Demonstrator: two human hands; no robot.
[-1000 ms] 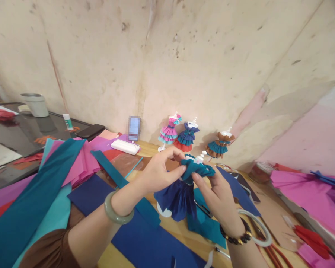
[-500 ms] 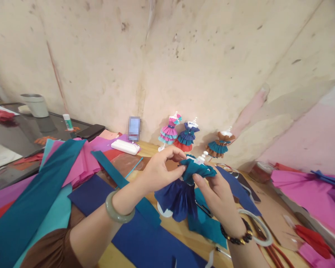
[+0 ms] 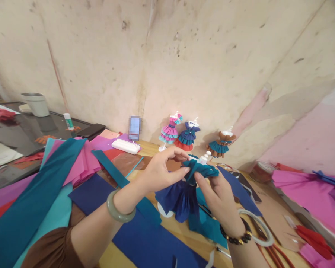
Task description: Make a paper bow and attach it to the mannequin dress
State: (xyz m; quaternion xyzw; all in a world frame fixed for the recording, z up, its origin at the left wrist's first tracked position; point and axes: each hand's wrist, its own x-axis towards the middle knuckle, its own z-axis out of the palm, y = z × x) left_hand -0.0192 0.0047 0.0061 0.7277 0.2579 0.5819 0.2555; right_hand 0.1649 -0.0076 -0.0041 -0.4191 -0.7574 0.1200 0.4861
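Observation:
Between my hands stands a small white dress-form (image 3: 204, 159) with a gathered dark blue skirt (image 3: 178, 199). A teal crepe-paper bodice (image 3: 199, 171) wraps its upper part. My left hand (image 3: 164, 167) pinches the bodice's left edge between thumb and fingers. On the other side my right hand (image 3: 216, 193) grips the same teal paper, its thumb in front and its fingers partly hidden behind. The form's white base (image 3: 165, 210) shows below the skirt.
Three dressed mini forms, one in a pink dress (image 3: 169, 132), stand by the wall. Blue paper (image 3: 156, 242) and teal strips (image 3: 111, 167) lie in front and left. A roll of tape (image 3: 269, 238) sits at right. A phone (image 3: 134, 128) and glue stick (image 3: 68, 121) are at back left.
The form's top leans slightly further right, and the teal bodice's folds have shifted a little under my fingers. Both hands keep their hold.

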